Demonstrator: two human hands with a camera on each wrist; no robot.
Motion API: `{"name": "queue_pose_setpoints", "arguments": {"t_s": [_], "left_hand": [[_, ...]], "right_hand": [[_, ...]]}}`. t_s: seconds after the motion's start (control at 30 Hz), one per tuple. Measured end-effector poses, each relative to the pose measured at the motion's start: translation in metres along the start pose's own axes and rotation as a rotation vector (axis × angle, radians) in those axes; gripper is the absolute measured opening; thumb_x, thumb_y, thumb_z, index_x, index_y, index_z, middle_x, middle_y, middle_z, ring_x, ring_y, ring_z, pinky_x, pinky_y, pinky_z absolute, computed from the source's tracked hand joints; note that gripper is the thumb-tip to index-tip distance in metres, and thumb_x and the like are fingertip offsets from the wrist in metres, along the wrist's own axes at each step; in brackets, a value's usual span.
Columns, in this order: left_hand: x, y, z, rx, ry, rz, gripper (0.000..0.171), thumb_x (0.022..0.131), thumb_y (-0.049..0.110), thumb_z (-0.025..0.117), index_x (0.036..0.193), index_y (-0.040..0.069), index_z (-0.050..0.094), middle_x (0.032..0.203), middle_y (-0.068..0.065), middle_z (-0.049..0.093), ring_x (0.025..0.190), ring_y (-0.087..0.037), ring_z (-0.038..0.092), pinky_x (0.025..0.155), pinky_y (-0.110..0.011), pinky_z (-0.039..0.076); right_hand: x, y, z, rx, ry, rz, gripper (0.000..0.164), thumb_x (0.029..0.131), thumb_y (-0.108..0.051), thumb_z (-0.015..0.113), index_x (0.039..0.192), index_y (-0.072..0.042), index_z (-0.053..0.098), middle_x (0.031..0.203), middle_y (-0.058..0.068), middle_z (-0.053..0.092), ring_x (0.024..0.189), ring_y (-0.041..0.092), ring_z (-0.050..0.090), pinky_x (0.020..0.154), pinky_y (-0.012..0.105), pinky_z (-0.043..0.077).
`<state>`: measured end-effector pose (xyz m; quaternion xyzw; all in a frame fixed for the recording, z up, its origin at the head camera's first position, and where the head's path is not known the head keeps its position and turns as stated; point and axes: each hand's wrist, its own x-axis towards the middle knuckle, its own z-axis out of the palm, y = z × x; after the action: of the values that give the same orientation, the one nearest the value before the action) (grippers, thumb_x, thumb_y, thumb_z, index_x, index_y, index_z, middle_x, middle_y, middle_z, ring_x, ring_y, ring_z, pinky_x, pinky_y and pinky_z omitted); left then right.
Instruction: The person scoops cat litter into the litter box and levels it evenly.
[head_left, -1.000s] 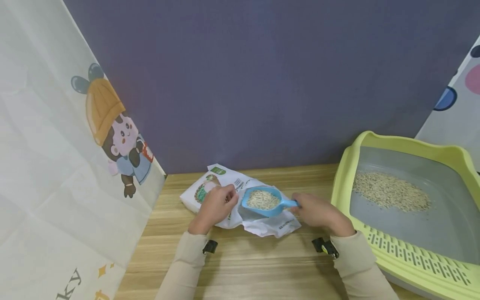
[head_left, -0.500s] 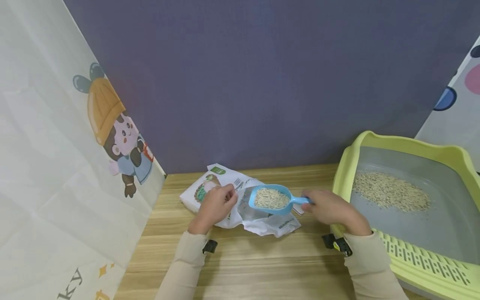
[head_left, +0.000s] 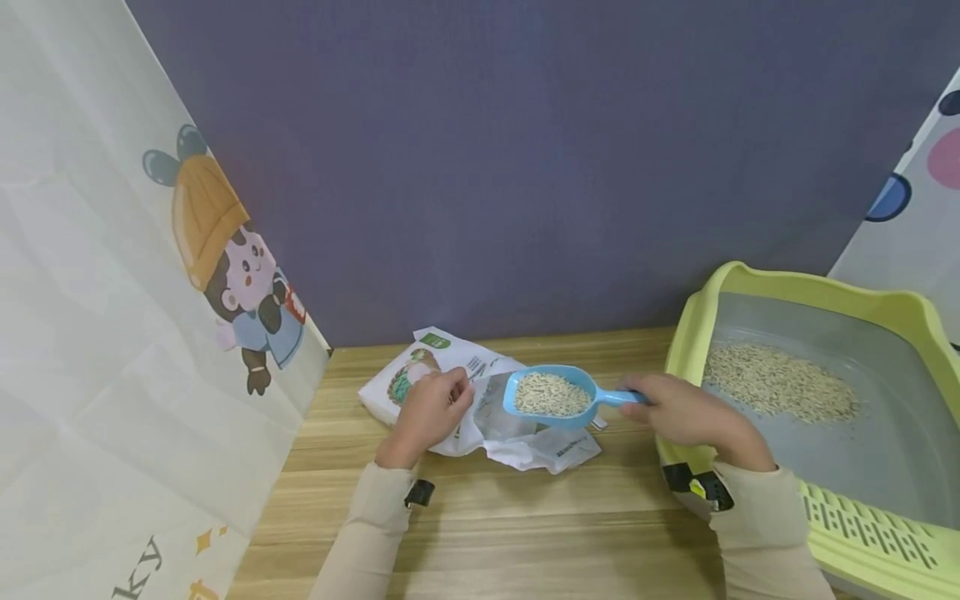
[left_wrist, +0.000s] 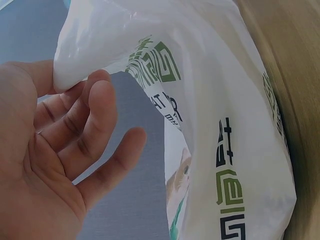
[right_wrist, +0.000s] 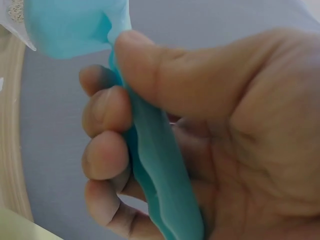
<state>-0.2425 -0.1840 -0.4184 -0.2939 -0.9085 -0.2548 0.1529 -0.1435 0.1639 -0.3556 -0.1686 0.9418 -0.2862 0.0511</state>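
My right hand [head_left: 684, 410] grips the handle of a blue scoop [head_left: 517, 398], its fingers and thumb wrapped round it in the right wrist view. Pale pellets [head_left: 553, 395] fill the scoop, which is held over the mouth of a white printed bag [head_left: 491, 367] lying on its side. My left hand [head_left: 429, 413] pinches the edge of that bag's opening between thumb and fingers. In the left wrist view the plastic [left_wrist: 95, 40] is lifted at the pinch, and the remaining fingers curl loosely below it.
To the right stands a grey litter tray with a lime-green rim [head_left: 832, 293] and slotted front edge. A heap of pellets [head_left: 780, 383] lies on its floor. Behind the wooden table [head_left: 480, 533] rises a dark blue panel [head_left: 510, 167]; a white printed sheet [head_left: 82, 292] hangs at left.
My right hand has carried the filled scoop rightward, from inside the bag's mouth to its right part, nearer the tray. The left hand stays at the bag's edge.
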Motion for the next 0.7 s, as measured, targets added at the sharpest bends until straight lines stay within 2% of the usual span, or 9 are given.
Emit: {"name": "queue_pose_setpoints", "arguments": {"t_s": [0.17,0.33,0.53,0.7], "left_hand": [[0.0,-0.001,0.0,0.001,0.003,0.009,0.025,0.099,0.019,0.063,0.075,0.02,0.056,0.061,0.011,0.053,0.055,-0.006,0.045,0.054,-0.024,0.039],[0.001,-0.002,0.0,0.007,0.004,0.01,0.024,0.098,0.019,0.064,0.075,0.02,0.056,0.061,0.011,0.053,0.056,-0.005,0.045,0.054,-0.024,0.039],[0.001,-0.002,0.0,-0.001,0.001,0.013,0.024,0.098,0.018,0.064,0.075,0.019,0.056,0.061,0.01,0.052,0.055,-0.005,0.045,0.054,-0.024,0.038],[0.002,-0.003,0.001,-0.003,0.001,0.015,0.024,0.098,0.018,0.063,0.075,0.019,0.056,0.061,0.01,0.052,0.055,-0.005,0.045,0.054,-0.023,0.038]], "right_hand": [[-0.004,0.004,-0.005,0.018,0.02,0.002,0.008,0.103,-0.017,0.058,0.099,-0.011,0.06,0.074,-0.004,0.045,0.065,0.011,0.042,0.064,0.028,0.038],[-0.006,0.006,-0.008,0.027,0.081,0.005,0.01,0.103,-0.018,0.058,0.106,-0.009,0.061,0.077,-0.003,0.047,0.067,0.011,0.043,0.065,0.029,0.038],[-0.003,0.01,-0.008,0.054,0.138,0.069,0.014,0.105,-0.017,0.056,0.108,-0.004,0.06,0.076,0.0,0.044,0.067,0.015,0.04,0.064,0.031,0.036],[-0.002,0.012,-0.009,0.079,0.155,0.124,0.016,0.106,-0.02,0.054,0.104,-0.004,0.058,0.075,0.0,0.042,0.066,0.017,0.039,0.062,0.033,0.035]]}}
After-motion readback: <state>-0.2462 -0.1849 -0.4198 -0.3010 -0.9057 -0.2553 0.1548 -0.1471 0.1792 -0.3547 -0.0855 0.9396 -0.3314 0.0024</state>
